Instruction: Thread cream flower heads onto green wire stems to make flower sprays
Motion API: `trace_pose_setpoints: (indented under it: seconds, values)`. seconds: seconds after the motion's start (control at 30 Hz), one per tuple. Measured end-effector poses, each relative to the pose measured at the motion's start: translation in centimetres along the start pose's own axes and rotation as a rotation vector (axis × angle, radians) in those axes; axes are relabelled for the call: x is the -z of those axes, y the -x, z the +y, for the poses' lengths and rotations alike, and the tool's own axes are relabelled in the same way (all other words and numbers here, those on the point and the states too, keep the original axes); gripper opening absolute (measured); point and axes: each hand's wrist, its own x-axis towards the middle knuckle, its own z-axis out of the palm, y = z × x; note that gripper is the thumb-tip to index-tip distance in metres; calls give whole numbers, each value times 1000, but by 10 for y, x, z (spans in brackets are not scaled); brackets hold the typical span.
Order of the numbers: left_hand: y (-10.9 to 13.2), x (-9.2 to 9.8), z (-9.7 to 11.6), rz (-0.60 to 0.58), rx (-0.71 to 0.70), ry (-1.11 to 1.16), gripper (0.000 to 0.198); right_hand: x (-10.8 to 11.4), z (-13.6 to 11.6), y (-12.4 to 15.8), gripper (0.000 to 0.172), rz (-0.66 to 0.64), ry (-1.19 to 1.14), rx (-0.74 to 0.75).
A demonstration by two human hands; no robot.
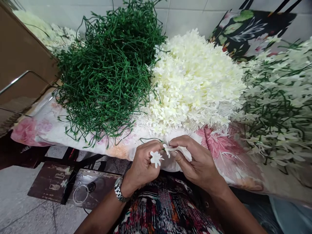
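Observation:
Close together above my lap are both hands, at the front edge of the cloth-covered table. My left hand (147, 161) is closed around a thin green plastic stem (150, 139), whose end shows behind the fist. A white artificial flower (156, 158) pokes out at the front of that fist. Between the hands is a second small white flower (166, 150). Thumb and forefinger of my right hand (195, 157) pinch thin white strands by this flower. Behind them lie a heap of green plastic stems (107, 74) and a heap of loose cream-white blossoms (195, 81).
Finished-looking white flower sprays (280, 113) are piled at the right. A cardboard box (24, 48) and a bent metal wire frame (29, 73) stand at the left. Against the tiled wall rests a black floral bag (251, 31). Below left is a dark wooden stool (51, 182).

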Motion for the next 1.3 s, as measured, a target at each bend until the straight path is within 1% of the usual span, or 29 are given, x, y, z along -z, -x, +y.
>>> trace_pose_setpoints:
  seconds: [0.13, 0.27, 0.37, 0.53, 0.77, 0.97, 1.1, 1.3]
  values:
    - [0, 6, 7, 48, -71, -165, 15, 8, -9, -2, 15, 37, 18, 14]
    - [2, 9, 7, 96, -203, -331, 22, 9, -15, -2, 12, 61, 11, 3]
    - [4, 8, 6, 91, -261, -395, 23, 6, -14, -1, 7, 50, -22, -31]
    - [4, 8, 5, 63, -285, -432, 22, 2, -11, 1, 7, 35, -43, -50]
    - [2, 6, 5, 40, -282, -465, 18, -2, -12, -1, 8, 47, 5, -59]
    - [1, 2, 5, -17, -181, -378, 16, -4, -7, -2, 8, 39, 51, -76]
    - [0, -1, 0, -58, -112, -323, 17, -8, 0, -1, 8, 17, 51, -53]
    - [-1, -4, -4, -90, -60, -337, 19, -14, 7, 0, 11, 10, 35, -21]
